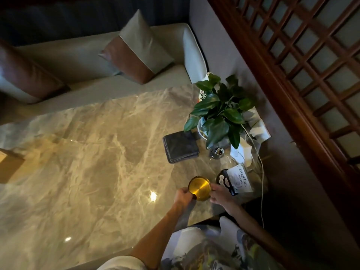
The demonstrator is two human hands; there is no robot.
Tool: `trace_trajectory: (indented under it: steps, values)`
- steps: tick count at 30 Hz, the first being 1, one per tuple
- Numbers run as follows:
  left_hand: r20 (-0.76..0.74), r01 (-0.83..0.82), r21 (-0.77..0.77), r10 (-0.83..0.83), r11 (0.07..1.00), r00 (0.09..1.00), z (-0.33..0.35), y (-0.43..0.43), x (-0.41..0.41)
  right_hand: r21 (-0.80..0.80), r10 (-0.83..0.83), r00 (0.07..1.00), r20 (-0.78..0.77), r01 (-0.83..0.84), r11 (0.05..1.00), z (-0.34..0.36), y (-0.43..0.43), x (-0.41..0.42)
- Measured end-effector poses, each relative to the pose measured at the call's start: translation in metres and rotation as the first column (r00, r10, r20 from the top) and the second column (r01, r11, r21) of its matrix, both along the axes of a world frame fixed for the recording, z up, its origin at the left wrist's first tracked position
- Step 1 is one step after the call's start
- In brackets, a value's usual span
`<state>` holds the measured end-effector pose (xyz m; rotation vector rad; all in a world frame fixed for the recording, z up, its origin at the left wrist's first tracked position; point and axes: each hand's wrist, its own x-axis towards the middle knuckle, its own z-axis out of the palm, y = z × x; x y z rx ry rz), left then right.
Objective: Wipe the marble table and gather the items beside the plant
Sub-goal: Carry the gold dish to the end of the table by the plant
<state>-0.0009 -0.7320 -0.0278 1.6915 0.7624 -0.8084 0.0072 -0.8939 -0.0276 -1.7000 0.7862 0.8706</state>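
Holding a round gold dish (200, 188) between them, both hands worked near the right edge of the marble table (87, 152), close to the person's own side. The left hand (183, 196) gripped the dish's left rim and seemed also to pinch a grey cloth (186, 213) that hung down from it over the table's near edge; the right hand (221, 194) closed on the opposite rim. That two-sided grip likely kept the dish level while it was cleaned or shifted toward the others. Just right of it lay a black-and-white packet (234, 181), partly under the right hand's reach. Farther along the right edge stood the plant (220, 110) in its pot, with a folded dark cloth (181, 146) just beside it on the left and a small shiny metal holder (217, 152) near its base. White boxes and a cable (260, 162) crowded the corner behind, so the gathering looked well advanced. The table's wide middle shone bare under lamp glare. Beyond its far edge ran a pale sofa (78, 61) with a brown-and-grey cushion (136, 49); a wooden lattice screen (302, 55) closed the right side.
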Motion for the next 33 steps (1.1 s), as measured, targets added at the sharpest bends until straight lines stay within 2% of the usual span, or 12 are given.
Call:
trace_trajectory:
  steps: [9, 12, 16, 21, 27, 30, 33]
  values:
    - [-0.029, -0.042, 0.002, 0.042, 0.999, 0.999, 0.0, -0.001, 0.003, -0.052, 0.158, 0.987, 0.033, -0.156, 0.986, -0.005, -0.003, 0.008]
    - [-0.046, -0.017, 0.017, 0.018, 1.0, 0.999, -0.004, 0.001, 0.005, -0.006, 0.208, 0.976, 0.062, -0.208, 0.978, -0.019, -0.01, 0.008]
    - [-0.053, 0.029, 0.046, -0.026, 0.999, 0.998, -0.009, 0.004, 0.005, 0.074, 0.119, 0.993, 0.007, -0.119, 0.99, 0.004, 0.001, 0.009]
    - [-0.057, 0.024, 0.029, -0.023, 0.999, 0.998, -0.007, 0.005, 0.003, 0.09, 0.027, 0.999, -0.042, -0.023, 0.996, 0.01, 0.007, 0.006]
    - [-0.085, 0.018, -0.008, -0.018, 1.0, 0.996, -0.007, 0.011, 0.004, 0.099, 0.019, 0.997, -0.071, -0.012, 0.995, 0.013, 0.006, 0.008]
    - [-0.085, 0.003, -0.047, -0.007, 0.999, 0.996, -0.004, 0.016, 0.004, 0.073, 0.061, 0.996, -0.065, -0.057, 0.996, 0.013, 0.004, 0.01]
    - [-0.067, -0.054, -0.065, 0.05, 0.996, 0.997, 0.009, 0.028, 0.007, -0.072, 0.194, 0.981, 0.015, -0.193, 0.979, 0.019, 0.002, 0.014]
